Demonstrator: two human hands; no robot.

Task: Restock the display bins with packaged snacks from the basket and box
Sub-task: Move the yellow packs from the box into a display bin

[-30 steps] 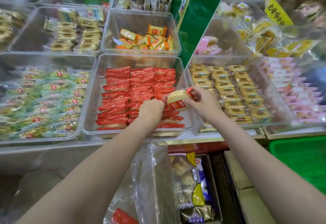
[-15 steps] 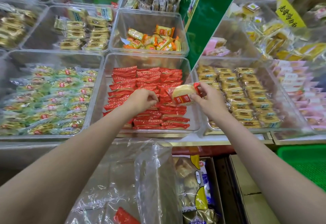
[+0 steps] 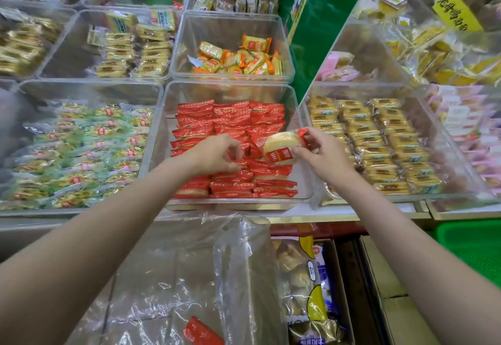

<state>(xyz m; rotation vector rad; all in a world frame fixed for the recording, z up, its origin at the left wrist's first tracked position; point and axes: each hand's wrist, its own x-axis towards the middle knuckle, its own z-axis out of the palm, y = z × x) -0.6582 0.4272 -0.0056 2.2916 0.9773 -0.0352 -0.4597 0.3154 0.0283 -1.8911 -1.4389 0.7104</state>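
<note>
A clear display bin (image 3: 305,138) in the middle holds rows of red-wrapped snack packets (image 3: 230,119). My right hand (image 3: 322,154) pinches one round yellow cake in a red-ended wrapper (image 3: 282,146), held just above the bin's right side. My left hand (image 3: 217,156) is inside the bin with its fingertips pinching a red packet (image 3: 238,164) in the middle rows. Below the shelf, a clear plastic bag (image 3: 189,277) lining a box holds one more red packet (image 3: 200,331).
Neighbouring clear bins hold green-wrapped snacks (image 3: 81,152), yellow cakes (image 3: 379,141), orange packets (image 3: 238,58) and gold bars (image 3: 132,51). A green sign (image 3: 317,27) leans over the bins. A cardboard box (image 3: 309,290) with bagged goods and a green basket (image 3: 471,249) sit low right.
Both hands moved further up into the red bin. The left hand went from the front rows to the middle rows, and the right hand carried the yellow cake along with it.
</note>
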